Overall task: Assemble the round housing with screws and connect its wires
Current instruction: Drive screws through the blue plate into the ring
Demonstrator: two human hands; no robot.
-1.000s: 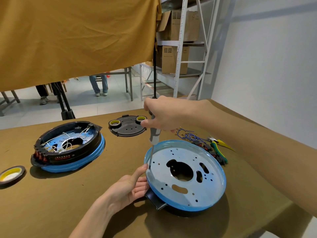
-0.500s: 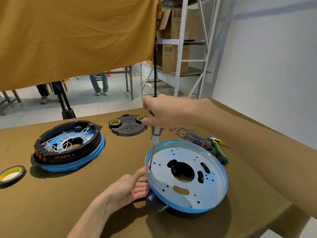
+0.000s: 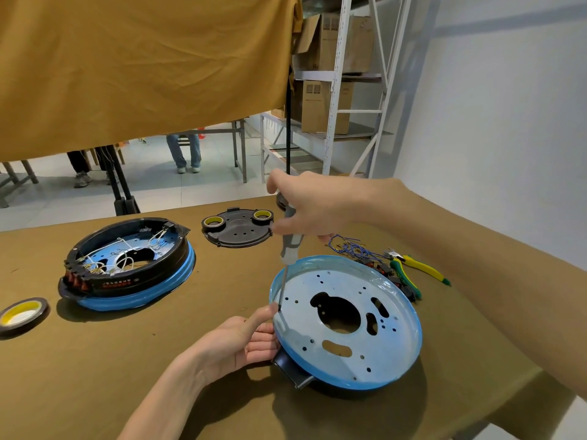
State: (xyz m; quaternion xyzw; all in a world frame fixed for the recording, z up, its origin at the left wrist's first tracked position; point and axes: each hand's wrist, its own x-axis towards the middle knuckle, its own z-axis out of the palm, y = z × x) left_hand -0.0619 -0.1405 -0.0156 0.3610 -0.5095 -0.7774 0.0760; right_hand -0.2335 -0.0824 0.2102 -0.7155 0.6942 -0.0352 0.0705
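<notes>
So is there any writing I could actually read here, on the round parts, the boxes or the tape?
Nothing can be read with certainty.
Wired housing: a line of reddish print on its black side wall, too blurred to read.
Cardboard boxes on the shelf: small dark printed marks, too small to read.
Tape roll, blue plate, screwdriver: no text visible.

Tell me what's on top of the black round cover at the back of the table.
Two yellow tape rolls sit on the black cover. The right hand hides its right edge.
</notes>
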